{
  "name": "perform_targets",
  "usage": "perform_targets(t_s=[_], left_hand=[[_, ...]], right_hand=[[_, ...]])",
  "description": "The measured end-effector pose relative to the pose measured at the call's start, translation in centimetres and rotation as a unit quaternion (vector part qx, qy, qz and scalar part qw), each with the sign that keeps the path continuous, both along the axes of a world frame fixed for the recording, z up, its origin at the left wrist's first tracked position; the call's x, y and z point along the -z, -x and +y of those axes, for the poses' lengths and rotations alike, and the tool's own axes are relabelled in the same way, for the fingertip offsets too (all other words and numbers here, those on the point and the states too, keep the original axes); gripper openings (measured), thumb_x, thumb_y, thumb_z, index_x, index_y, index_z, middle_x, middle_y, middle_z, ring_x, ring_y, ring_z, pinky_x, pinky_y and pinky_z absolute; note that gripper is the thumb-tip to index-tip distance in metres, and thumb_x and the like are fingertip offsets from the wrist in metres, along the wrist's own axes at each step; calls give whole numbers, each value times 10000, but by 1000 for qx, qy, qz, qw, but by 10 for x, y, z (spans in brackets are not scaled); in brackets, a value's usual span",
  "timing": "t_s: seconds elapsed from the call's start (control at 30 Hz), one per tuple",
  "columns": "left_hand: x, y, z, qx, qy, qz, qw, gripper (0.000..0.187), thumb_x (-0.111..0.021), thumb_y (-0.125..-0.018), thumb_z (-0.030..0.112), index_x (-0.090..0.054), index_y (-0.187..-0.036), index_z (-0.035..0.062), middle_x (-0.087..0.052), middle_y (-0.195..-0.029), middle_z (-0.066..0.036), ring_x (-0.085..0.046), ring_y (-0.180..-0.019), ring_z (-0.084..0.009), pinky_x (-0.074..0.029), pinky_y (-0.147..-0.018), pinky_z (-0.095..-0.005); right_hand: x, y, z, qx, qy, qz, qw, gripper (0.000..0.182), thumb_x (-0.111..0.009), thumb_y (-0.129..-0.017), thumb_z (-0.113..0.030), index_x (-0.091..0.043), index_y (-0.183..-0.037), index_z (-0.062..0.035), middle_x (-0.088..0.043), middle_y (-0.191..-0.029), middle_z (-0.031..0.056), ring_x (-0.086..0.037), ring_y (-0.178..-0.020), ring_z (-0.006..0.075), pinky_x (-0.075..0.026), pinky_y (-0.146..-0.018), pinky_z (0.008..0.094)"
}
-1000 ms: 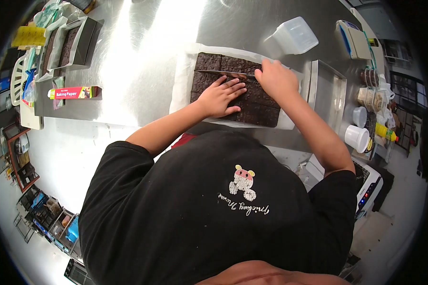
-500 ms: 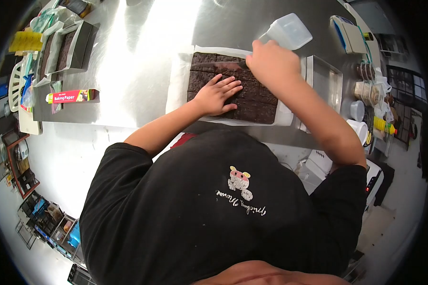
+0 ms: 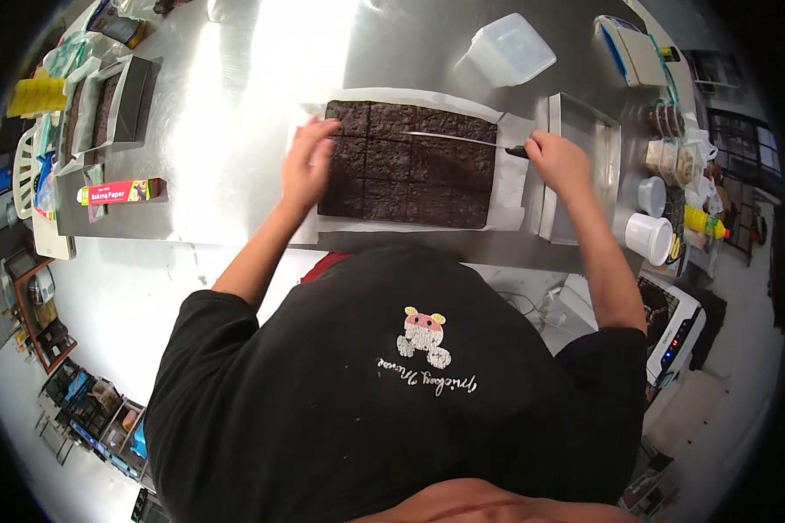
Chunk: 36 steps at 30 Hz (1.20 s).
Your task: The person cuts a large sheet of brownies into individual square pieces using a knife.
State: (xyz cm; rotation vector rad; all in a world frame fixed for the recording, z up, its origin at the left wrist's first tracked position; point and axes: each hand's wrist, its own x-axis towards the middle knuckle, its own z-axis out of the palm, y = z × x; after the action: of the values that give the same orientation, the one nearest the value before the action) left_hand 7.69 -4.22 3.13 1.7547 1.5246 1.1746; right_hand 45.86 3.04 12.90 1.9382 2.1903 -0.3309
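Note:
A dark brownie slab (image 3: 388, 187) with cut lines across it lies on white baking paper (image 3: 508, 196). My right hand (image 3: 560, 161) is closed around the black handle of a knife (image 3: 462, 139). Its long thin blade reaches leftward over the upper part of the slab, flat in this view. At the slab's left edge is my left hand (image 3: 307, 166), thumb and fingers apart and slightly blurred, holding nothing.
A shallow metal tray (image 3: 545, 205) stands right of the slab, with a clear plastic container (image 3: 513, 50) behind. White tubs (image 3: 648, 237) line the right edge. A baking paper box (image 3: 120, 192) and lined loaf tins (image 3: 131, 100) are at left on the steel table (image 3: 235, 166).
My left hand has lifted off the slab's middle and moved to its left edge. My right hand has drawn the knife right and toward me, so its blade now shows.

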Motion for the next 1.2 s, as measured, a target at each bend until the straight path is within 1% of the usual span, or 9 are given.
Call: perform_targets(t_s=[0.03, 0.07, 0.13, 0.37, 0.57, 0.63, 0.73, 0.97, 1.2], left_hand=[[3, 11, -1, -40, 1, 1, 999, 244, -494, -913, 80, -611, -1126, 94, -612, -1166, -89, -469, -1245, -292, -260, -1085, -455], [4, 21, -4, -58, 4, 3, 998, 233, -489, -922, 89, -614, -1118, 80, -619, -1155, -89, -470, -1244, -287, -254, -1089, -452], [0, 33, -8, -74, 12, 24, 997, 228, -484, -930, 99, -615, -1114, 70, -622, -1148, -89, -472, -1243, -277, -244, -1095, -451], [-4, 36, -15, -97, 55, 19, 994, 227, -464, -951, 135, -617, -1101, 60, -623, -1138, -74, -453, -1258, -285, -192, -1112, -465], [-2, 29, -7, -89, 64, 24, 994, 231, -459, -955, 141, -616, -1102, 56, -622, -1142, -75, -458, -1254, -281, -194, -1112, -456], [-1, 27, -3, -93, 71, 16, 993, 233, -458, -957, 145, -616, -1103, 56, -621, -1144, -76, -460, -1252, -277, -193, -1114, -452], [2, 24, 3, -95, 82, 6, 992, 236, -455, -959, 153, -617, -1103, 58, -620, -1150, -79, -463, -1250, -270, -189, -1116, -445], [7, 15, 9, -84, 91, -7, 992, 236, -462, -963, 173, -621, -1097, 60, -620, -1155, -82, -470, -1242, -262, -187, -1117, -445], [1, 3, 14, -69, 83, 9, 994, 214, -480, -953, 152, -625, -1089, 73, -625, -1142, -65, -474, -1240, -265, -196, -1114, -450]], right_hand=[[8, -2, -2, 11, 4, 7, 1000, 311, -481, -843, -393, -591, -770, -112, -639, -764, 118, -614, -739, 333, -455, -593, 464], [11, -3, -4, 12, 7, 9, 1000, 311, -481, -843, -393, -591, -770, -112, -639, -764, 118, -614, -739, 333, -455, -593, 464], [15, -3, -7, 18, 27, 42, 999, 298, -487, -836, -371, -603, -803, -99, -623, -755, 138, -599, -731, 347, -445, -608, 457], [34, -13, -3, 21, 51, 48, 997, 287, -500, -831, -364, -601, -792, -98, -623, -746, 129, -597, -714, 336, -441, -591, 449], [36, -17, -1, 16, 48, 72, 996, 280, -506, -828, -356, -596, -783, -95, -617, -727, 129, -594, -701, 335, -435, -580, 449], [37, -19, -1, 19, 48, 80, 995, 309, -499, -820, -388, -594, -752, -102, -620, -715, 113, -593, -686, 334, -441, -562, 452], [37, -20, -4, 22, 59, 65, 996, 312, -499, -819, -389, -595, -752, -100, -621, -719, 117, -596, -691, 336, -442, -562, 454], [37, -21, -5, 31, 69, 78, 994, 313, -499, -817, -385, -603, -763, -95, -629, -738, 124, -600, -700, 345, -446, -564, 458], [39, -22, -2, 16, 71, 70, 995, 312, -483, -827, -379, -606, -777, -96, -632, -759, 131, -601, -723, 351, -450, -585, 469]])
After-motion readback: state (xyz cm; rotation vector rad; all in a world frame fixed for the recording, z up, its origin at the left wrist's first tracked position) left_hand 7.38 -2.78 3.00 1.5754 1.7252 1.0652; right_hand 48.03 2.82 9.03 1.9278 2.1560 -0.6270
